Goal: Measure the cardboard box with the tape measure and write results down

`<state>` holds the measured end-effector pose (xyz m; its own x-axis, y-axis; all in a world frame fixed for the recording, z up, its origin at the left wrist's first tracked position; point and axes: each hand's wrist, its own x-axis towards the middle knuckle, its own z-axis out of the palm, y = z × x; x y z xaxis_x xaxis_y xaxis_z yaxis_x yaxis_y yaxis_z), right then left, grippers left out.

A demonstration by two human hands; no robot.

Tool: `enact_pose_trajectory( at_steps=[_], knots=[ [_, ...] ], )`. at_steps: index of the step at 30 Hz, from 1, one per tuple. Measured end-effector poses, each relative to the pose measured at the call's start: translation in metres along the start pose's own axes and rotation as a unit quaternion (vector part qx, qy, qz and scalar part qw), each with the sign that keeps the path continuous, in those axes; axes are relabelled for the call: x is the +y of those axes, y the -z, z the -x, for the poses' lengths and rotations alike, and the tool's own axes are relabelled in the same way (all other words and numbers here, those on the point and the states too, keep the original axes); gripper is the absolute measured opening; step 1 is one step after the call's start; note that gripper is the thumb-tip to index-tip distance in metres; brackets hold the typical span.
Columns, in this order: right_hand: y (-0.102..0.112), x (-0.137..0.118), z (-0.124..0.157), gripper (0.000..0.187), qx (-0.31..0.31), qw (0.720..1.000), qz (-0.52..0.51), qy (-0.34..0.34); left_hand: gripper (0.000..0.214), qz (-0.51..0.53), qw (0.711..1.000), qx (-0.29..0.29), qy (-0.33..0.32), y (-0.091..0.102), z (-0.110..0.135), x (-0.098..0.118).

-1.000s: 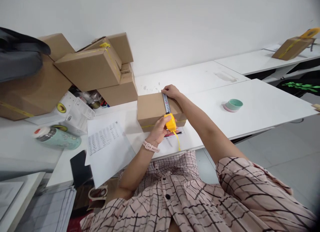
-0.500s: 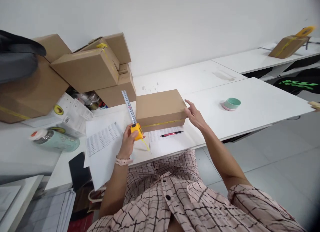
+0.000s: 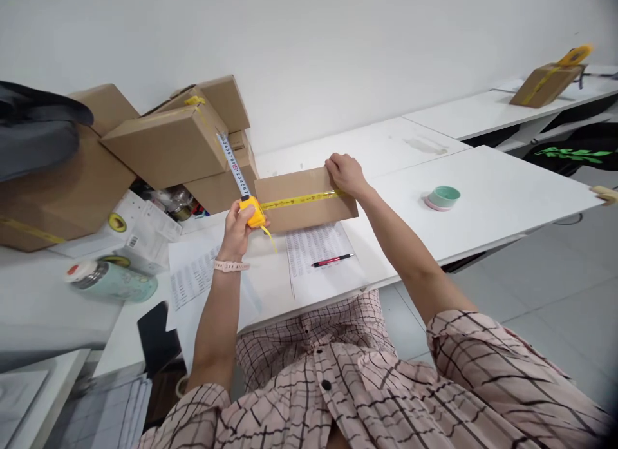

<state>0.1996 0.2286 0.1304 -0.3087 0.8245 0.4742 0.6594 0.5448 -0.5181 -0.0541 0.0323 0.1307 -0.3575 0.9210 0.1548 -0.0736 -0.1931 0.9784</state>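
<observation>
My left hand (image 3: 237,225) grips a yellow tape measure (image 3: 252,212) whose blade (image 3: 233,167) sticks up and away to the left. It is at the left end of a flat cardboard box (image 3: 309,210), which is tipped so that its face with a yellow tape strip looks at me. My right hand (image 3: 344,173) holds the box at its top right edge, fingers curled over it. Under the box lie printed sheets (image 3: 318,246) with a red and black pen (image 3: 333,260) on them.
Several cardboard boxes (image 3: 164,143) are stacked at the back left, with a white carton (image 3: 140,230) and a green flask (image 3: 113,283) in front. A roll of green tape (image 3: 443,198) sits on the white table (image 3: 506,198) to the right. A black phone (image 3: 157,336) lies near the edge.
The tape blade came off the box top and my left hand swung left with it. My right hand let go, then took the box and tipped it up on its edge.
</observation>
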Motion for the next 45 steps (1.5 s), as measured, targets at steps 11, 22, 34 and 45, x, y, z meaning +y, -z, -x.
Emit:
enact_pose_trajectory(
  at_steps=[11,22,34,45],
  knots=[
    [-0.008,-0.013,-0.014,0.050,-0.013,0.999,0.034,-0.012,0.058,0.061,0.981,-0.159,0.094,-0.080,0.071,-0.058],
    [-0.014,-0.020,-0.019,0.058,0.017,0.998,0.035,-0.053,0.057,0.098,0.969,-0.174,0.144,-0.101,0.072,-0.087],
    [-0.016,-0.020,-0.023,0.057,-0.002,0.997,0.024,-0.072,0.054,0.059,0.981,-0.159,0.096,-0.106,0.073,-0.102],
    [-0.018,-0.018,-0.023,0.059,0.019,0.996,0.051,-0.070,0.060,0.075,0.978,-0.167,0.100,-0.106,0.077,-0.100]
  ],
)
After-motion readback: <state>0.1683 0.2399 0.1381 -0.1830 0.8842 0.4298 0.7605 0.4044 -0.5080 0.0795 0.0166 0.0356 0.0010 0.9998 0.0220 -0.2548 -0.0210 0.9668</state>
